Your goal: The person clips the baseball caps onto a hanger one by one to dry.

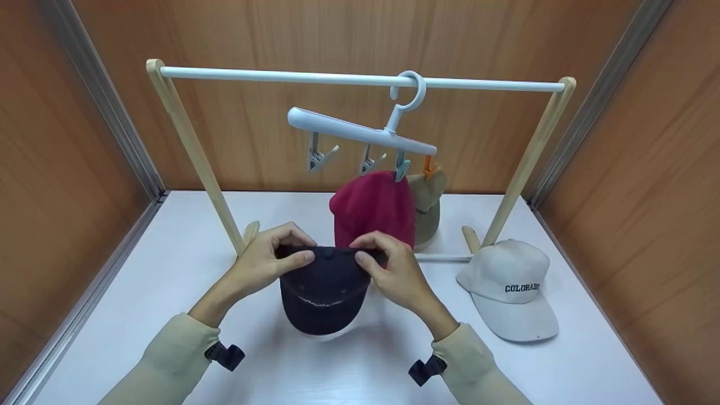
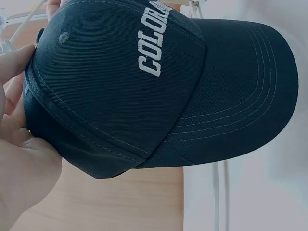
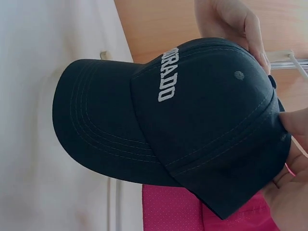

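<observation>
A dark navy baseball cap [image 1: 326,287] with white lettering is held up above the table, its brim pointing down toward me. My left hand [image 1: 273,256] pinches the cap's back edge on one side, thumb in front and fingers behind. On the other side my right hand [image 1: 391,270] pinches the same edge in a like way. In the left wrist view the cap [image 2: 110,82] shows part of the word COLORADO on its front. The right wrist view shows the cap [image 3: 202,115] from the other side, the fingers partly hidden behind it.
A light blue hanger [image 1: 360,132] hangs on the rack's white bar [image 1: 281,76]. A red cap [image 1: 374,208] and a tan cap [image 1: 427,202] hang from its clips; two left clips [image 1: 318,154] hold nothing. A white cap [image 1: 514,287] lies on the table at right.
</observation>
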